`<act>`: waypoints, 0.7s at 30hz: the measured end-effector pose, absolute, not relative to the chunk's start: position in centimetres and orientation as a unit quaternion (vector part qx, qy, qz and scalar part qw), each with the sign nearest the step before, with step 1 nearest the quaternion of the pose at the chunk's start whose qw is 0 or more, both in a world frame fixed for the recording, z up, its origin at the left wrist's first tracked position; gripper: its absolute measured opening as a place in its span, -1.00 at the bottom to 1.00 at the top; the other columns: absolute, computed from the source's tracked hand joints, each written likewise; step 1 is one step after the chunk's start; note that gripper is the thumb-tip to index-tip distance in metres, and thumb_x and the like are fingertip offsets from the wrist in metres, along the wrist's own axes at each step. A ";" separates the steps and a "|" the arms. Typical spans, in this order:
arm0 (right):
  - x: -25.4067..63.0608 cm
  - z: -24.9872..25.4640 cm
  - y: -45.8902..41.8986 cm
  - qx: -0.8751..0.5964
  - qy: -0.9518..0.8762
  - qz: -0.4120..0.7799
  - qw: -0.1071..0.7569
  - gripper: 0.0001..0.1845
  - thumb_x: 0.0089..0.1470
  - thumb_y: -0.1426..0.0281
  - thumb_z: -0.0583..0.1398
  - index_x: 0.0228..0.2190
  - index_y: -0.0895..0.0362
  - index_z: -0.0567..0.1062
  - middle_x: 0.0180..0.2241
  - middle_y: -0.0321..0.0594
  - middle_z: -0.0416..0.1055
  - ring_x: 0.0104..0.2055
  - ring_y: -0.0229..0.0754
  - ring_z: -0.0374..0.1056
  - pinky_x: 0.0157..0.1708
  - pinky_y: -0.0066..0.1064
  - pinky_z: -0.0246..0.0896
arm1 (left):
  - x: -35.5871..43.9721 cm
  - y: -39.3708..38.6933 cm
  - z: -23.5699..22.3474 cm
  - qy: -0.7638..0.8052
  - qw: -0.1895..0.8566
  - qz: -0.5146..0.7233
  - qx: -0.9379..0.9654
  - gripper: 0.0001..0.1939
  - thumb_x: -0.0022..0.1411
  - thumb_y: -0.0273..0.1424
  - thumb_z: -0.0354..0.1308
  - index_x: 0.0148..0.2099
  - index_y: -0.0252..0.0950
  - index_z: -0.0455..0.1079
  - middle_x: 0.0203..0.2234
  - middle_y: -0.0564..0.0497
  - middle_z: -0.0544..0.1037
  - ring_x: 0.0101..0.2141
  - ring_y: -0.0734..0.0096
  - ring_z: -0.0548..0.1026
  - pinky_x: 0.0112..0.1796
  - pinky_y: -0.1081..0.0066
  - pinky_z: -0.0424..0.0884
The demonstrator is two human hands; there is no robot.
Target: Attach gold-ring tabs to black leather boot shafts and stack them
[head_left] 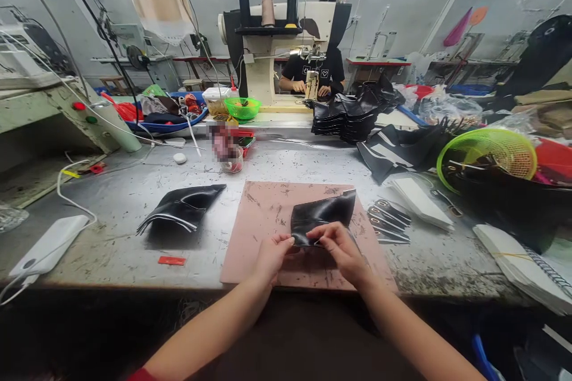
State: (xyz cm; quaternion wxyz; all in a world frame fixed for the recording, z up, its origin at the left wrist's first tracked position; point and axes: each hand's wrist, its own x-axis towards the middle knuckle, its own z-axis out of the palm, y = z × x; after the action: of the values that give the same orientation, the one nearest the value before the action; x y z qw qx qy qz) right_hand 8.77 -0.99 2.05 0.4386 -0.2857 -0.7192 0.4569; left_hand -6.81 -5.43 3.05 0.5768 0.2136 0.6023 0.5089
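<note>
A black leather piece (322, 212) lies on the pink cutting board (254, 208), its near edge between my two hands. My left hand (273, 255) pinches the left end of that near edge between thumb and fingertips. At the right part of the same edge, my right hand (342, 249) is closed in a pinch, with a thin pale strip or edge at its fingertips, too small to make out. To the left, a stack of black leather pieces (183, 205) with white edges rests on the table. Right of the board lie several black strips with metal eyelets (388, 220).
A sewing machine (286, 47) stands at the back, a co-worker (313, 68) behind it. Stacked black leather (346, 116) and a green basket (487, 158) sit right. A white power bank (49, 247) lies left, a red strip (172, 261) near the front, white card stacks (422, 202) right.
</note>
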 end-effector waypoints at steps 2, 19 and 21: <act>10.0 1.4 -0.5 -0.351 -0.654 0.461 0.486 -0.89 0.14 0.32 -0.04 -0.42 0.04 0.12 -0.53 -0.38 0.27 -0.50 -0.28 0.27 -0.41 -0.38 0.24 | -7.5 -5.2 2.9 0.628 0.549 0.497 0.240 -0.77 -0.22 -0.33 0.26 -0.48 -0.36 0.38 -0.59 0.01 0.50 -0.50 0.42 0.47 -0.52 0.52 0.29; 26.5 -6.6 -10.9 -0.597 -0.798 0.083 -0.024 -0.85 -0.10 0.43 0.19 -0.38 0.07 0.51 -0.42 -0.12 0.46 -0.38 -0.04 0.39 -0.43 -0.26 0.23 | -8.4 -0.4 5.2 0.461 0.138 0.133 0.866 -0.73 0.19 -0.35 -0.08 -0.17 -0.23 0.41 -0.12 -0.03 0.48 -0.04 0.24 0.35 -0.03 0.29 0.22; 28.1 -7.5 -11.9 -0.626 -0.769 0.101 -0.078 -0.86 -0.30 0.56 0.27 -0.61 0.08 0.50 -0.61 -0.15 0.43 -0.55 -0.05 0.37 -0.59 -0.31 0.18 | -7.4 1.0 4.7 0.371 0.135 0.093 0.914 -0.67 0.24 -0.30 -0.11 -0.05 -0.21 0.38 0.01 0.01 0.39 0.12 0.21 0.18 0.10 0.22 0.05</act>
State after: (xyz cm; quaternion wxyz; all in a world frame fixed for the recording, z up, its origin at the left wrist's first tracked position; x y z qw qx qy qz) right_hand 28.12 -11.91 -7.49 -0.0783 -0.6258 -0.7695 0.1005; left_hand -7.37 0.96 4.71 0.1353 0.9138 0.3714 0.0931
